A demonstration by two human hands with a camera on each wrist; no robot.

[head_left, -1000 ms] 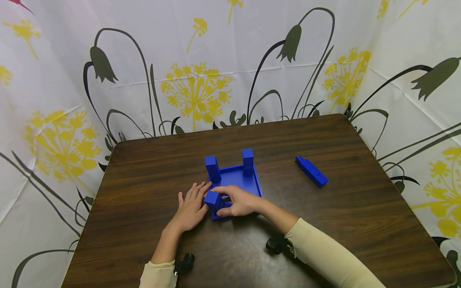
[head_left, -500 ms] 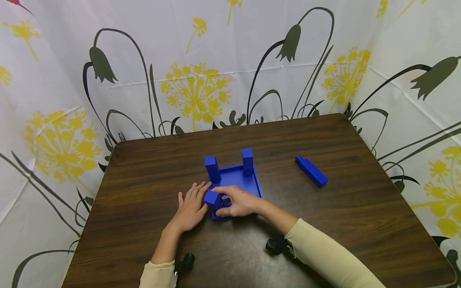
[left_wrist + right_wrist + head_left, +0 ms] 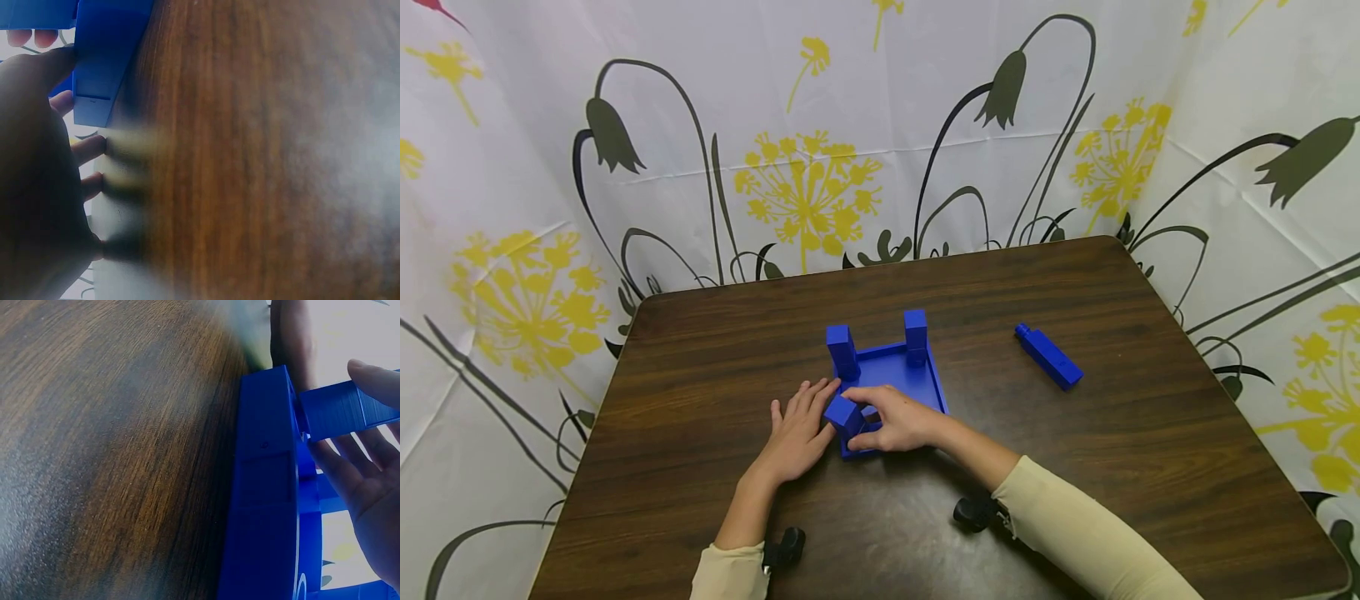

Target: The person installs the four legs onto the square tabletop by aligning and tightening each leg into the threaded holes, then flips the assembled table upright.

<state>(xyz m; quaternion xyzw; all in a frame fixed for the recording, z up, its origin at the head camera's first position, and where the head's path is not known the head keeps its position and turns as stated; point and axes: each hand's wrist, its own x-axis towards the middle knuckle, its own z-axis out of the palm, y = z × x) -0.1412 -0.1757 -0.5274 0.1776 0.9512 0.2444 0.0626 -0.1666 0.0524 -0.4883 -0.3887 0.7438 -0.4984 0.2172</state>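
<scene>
A square blue tray-like base point(image 3: 895, 372) with a raised rim lies on the table. Two blue square posts stand upright at its far corners, the far left post point(image 3: 842, 353) and the far right post point(image 3: 916, 337). My right hand point(image 3: 901, 418) grips a third square post point(image 3: 845, 417) between thumb and fingers at the near left corner. In the right wrist view that post point(image 3: 334, 409) leans slightly, with a narrow gap at its foot beside the base point(image 3: 262, 525). My left hand point(image 3: 796, 433) rests on the table with fingers extended, thumb against the base's left side.
A loose blue post point(image 3: 1049, 357) with a narrower round peg at one end lies on the right of the brown wood-grain table point(image 3: 1075, 467). A flower-print curtain point(image 3: 880, 100) hangs behind the table's far edge.
</scene>
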